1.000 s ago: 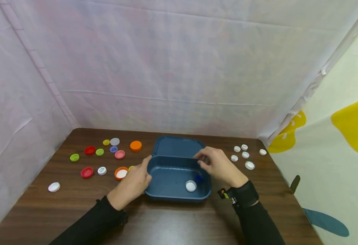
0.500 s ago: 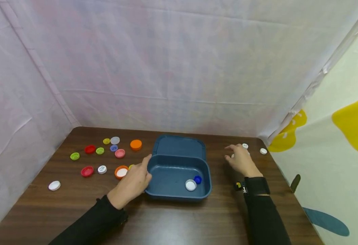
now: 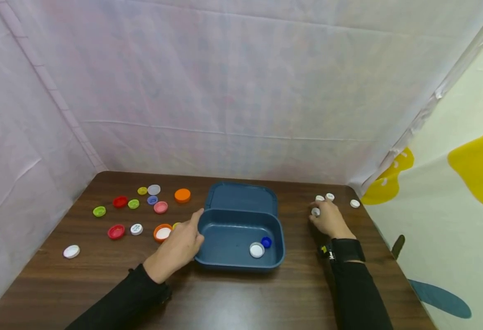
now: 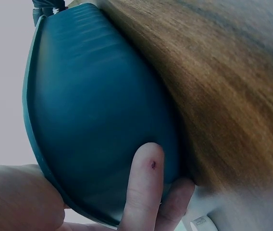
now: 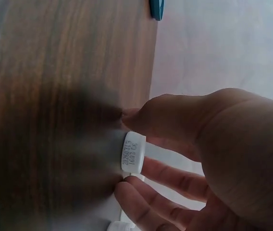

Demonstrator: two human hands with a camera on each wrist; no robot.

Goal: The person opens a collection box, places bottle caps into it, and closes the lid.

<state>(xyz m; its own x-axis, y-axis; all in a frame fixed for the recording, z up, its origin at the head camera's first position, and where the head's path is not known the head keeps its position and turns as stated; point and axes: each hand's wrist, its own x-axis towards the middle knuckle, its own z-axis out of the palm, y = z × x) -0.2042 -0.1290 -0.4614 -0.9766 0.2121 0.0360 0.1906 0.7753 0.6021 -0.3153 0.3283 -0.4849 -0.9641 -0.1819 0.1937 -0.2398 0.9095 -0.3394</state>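
In the head view a dark blue plastic box (image 3: pixel 233 243) stands mid-table, holding a white bottle cap (image 3: pixel 257 250) and a smaller blue cap (image 3: pixel 266 242). My left hand (image 3: pixel 179 245) grips the box's left wall; in the left wrist view its fingers (image 4: pixel 146 178) lie along the outside and the thumb side is at the rim. My right hand (image 3: pixel 330 220) is low over the right of the table, thumb and fingers spread around a white bottle cap (image 5: pixel 134 152) with printed numbers. Slim gaps show on both sides of this cap. The hand hides some caps beneath it.
A blue lid (image 3: pixel 241 197) lies behind the box. Left of it are scattered caps, among them an orange cap (image 3: pixel 182 195), a red cap (image 3: pixel 116 231) and a white cap (image 3: pixel 71 251). More white caps (image 3: pixel 354 203) lie at the right. Cloth walls border the table.
My right hand has moved from above the box's right rim to the white caps on the right and lowered around one. My left hand keeps its place on the box.
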